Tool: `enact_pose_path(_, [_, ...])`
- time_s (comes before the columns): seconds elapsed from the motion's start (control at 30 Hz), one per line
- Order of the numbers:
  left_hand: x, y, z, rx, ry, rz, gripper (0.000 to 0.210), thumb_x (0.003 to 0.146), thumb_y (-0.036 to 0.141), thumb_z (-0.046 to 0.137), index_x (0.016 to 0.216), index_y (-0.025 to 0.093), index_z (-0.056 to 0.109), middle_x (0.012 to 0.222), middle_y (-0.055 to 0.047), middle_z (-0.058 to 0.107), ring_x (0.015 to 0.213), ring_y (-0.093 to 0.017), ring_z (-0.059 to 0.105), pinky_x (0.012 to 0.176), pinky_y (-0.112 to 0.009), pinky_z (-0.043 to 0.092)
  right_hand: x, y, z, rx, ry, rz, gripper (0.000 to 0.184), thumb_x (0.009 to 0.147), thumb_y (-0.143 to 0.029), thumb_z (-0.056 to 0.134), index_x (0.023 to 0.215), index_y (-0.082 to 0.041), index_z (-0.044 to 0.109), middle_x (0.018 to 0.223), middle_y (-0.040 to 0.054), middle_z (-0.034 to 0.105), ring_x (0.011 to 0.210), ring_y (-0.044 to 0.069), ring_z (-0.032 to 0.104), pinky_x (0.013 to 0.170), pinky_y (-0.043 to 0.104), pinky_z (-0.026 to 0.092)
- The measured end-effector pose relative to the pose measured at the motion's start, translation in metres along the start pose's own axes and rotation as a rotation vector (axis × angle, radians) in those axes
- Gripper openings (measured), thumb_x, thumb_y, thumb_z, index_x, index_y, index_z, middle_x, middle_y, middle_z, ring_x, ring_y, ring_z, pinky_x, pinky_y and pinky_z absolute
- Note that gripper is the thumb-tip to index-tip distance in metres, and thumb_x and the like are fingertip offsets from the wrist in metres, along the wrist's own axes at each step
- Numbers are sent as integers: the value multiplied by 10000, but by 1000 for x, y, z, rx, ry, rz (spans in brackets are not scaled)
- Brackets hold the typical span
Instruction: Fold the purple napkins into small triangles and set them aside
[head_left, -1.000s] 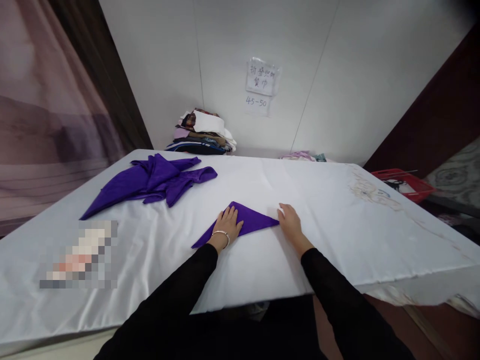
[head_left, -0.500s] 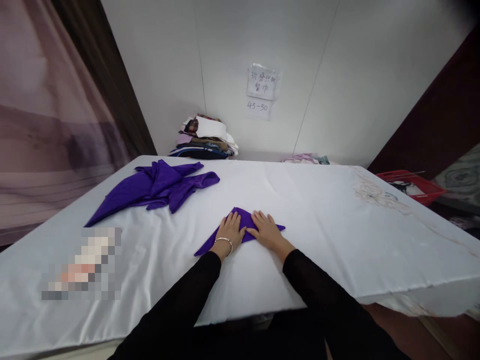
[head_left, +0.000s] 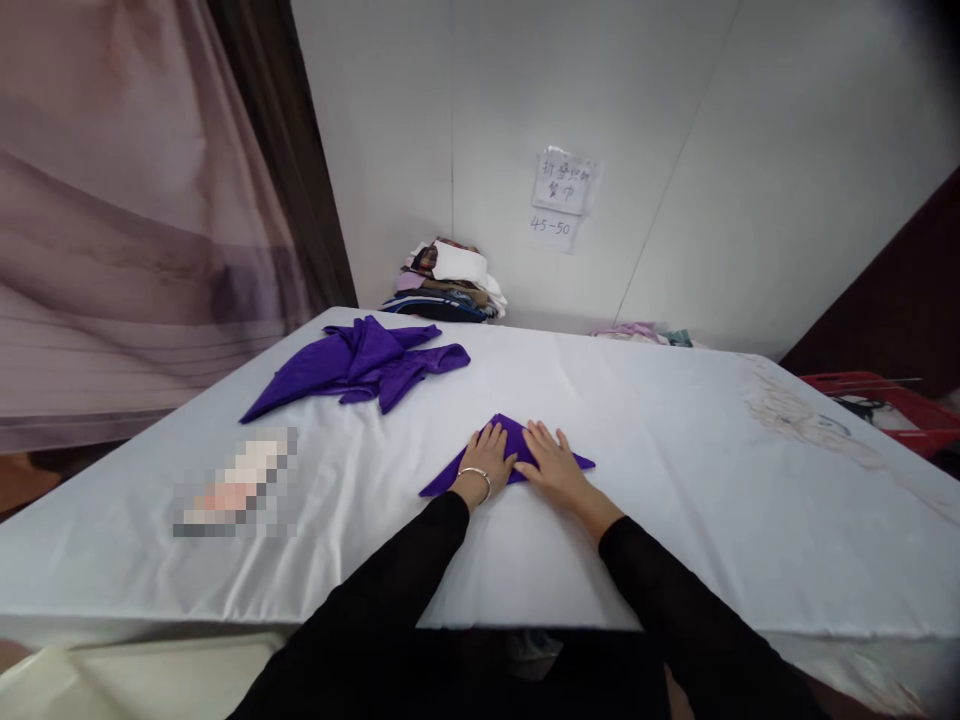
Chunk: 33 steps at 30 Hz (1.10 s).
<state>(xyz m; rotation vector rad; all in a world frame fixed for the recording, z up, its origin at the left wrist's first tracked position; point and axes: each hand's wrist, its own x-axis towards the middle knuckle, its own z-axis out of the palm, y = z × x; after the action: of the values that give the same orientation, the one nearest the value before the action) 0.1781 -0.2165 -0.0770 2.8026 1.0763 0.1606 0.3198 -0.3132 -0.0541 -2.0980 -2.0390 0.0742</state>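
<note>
A purple cloth napkin [head_left: 514, 436], folded to a flat triangle, lies on the white tablecloth [head_left: 637, 420] in front of me. Its peak points away and its two sharp corners reach out left and right. My left hand [head_left: 489, 455], with a silver bangle at the wrist, rests flat on the left half, fingers extended. On the right half lies my right hand [head_left: 553, 465], fingers spread and palm down. Both hands are open and press on the cloth without gripping it. Their palms cover part of its near edge.
More purple cloths [head_left: 360, 360] lie heaped at the table's back left. A blurred-out flat object [head_left: 236, 483] is nearer on the left. Folded clothes [head_left: 450, 285] are stacked by the wall, beyond the far edge. A red basket [head_left: 919, 420] stands beyond the right edge.
The view has swung left, so everything sits further right in the picture. My right hand's fingers are slightly more spread; both hands stay on the folded napkin, which keeps its triangle shape.
</note>
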Motion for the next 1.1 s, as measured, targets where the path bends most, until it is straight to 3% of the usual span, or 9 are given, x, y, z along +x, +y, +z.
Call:
enact_pose_path(0.13, [0, 3, -1, 6, -30, 11, 570, 889, 347, 294, 1413, 126, 282, 1492, -89, 244, 1382, -249, 143, 1112, -439, 130, 31, -21, 8, 107, -101, -73, 670, 905, -570, 175, 1437, -166, 209, 1508, 68, 180, 1391, 180, 86, 1104, 406, 36])
enact_pose_path(0.33, [-17, -4, -9, -89, -3, -7, 564, 891, 394, 319, 1390, 130, 321, 1481, -94, 276, 1375, -222, 177, 1120, -395, 144, 50, -11, 18, 85, -151, 3, 662, 902, -581, 166, 1431, -190, 235, 1506, 39, 199, 1387, 198, 107, 1098, 417, 65])
enact_pose_path(0.53, [-74, -61, -21, -187, 21, -160, 583, 859, 467, 424, 1350, 156, 383, 1458, -105, 321, 1367, -239, 204, 1116, -425, 160, 49, -8, 23, 53, -139, -1, 682, 891, -598, 179, 1429, -183, 242, 1506, 38, 194, 1386, 204, 117, 1101, 424, 87])
enact_pose_path(0.63, [-106, -92, -24, -247, 74, -264, 502, 841, 436, 470, 1277, 188, 467, 1436, -86, 370, 1360, -235, 228, 1117, -437, 160, 50, -6, 27, 51, -130, -3, 679, 890, -600, 178, 1426, -190, 250, 1506, 38, 196, 1385, 211, 122, 1101, 433, 98])
enact_pose_path(0.73, [-129, -106, -26, -323, 160, -310, 360, 827, 396, 491, 1121, 205, 571, 1372, -65, 465, 1336, -221, 294, 1112, -430, 189, 51, -3, 30, 45, -118, -3, 667, 892, -592, 180, 1422, -196, 261, 1505, 33, 200, 1384, 214, 127, 1100, 442, 102])
enact_pose_path(0.87, [-137, -98, -28, -399, 218, -310, 237, 765, 375, 574, 946, 225, 610, 1288, -54, 549, 1295, -224, 368, 1098, -437, 228, 52, -3, 31, 41, -125, -1, 673, 891, -592, 184, 1425, -188, 254, 1508, 32, 188, 1384, 217, 125, 1101, 447, 110])
enact_pose_path(1.1, [-122, -80, -27, -413, 207, -297, 133, 710, 280, 636, 831, 229, 613, 1275, -45, 554, 1291, -236, 370, 1097, -463, 216, 52, -5, 27, 37, -148, 9, 664, 892, -580, 197, 1428, -191, 245, 1511, 28, 174, 1386, 210, 117, 1103, 436, 110])
